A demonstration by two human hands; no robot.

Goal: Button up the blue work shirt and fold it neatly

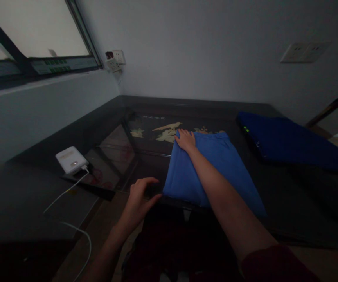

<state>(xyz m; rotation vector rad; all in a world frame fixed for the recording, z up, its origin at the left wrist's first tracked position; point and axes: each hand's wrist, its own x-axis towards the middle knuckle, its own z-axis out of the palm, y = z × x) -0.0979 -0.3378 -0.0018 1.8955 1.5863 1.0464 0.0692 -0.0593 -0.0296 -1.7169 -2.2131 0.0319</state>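
Note:
A light-blue garment [216, 164] with a waistband along its far edge lies flat and folded on the dark, glossy table [145, 164]. My right hand [186, 139] rests palm down on its far left corner, with the fingers stretched out over the waistband. Just off the near left corner of the cloth is my left hand [142, 197], its thumb and fingers apart in a curved shape. Nothing shows between them. The right forearm crosses over the garment and covers part of it.
A dark-blue folded cloth [286, 139] lies at the table's right. On the left sits a white power bank [71, 159] with a white cable [66, 192] hanging over the edge. Wall sockets [116, 58] are in the far corner, beside a window [48, 35].

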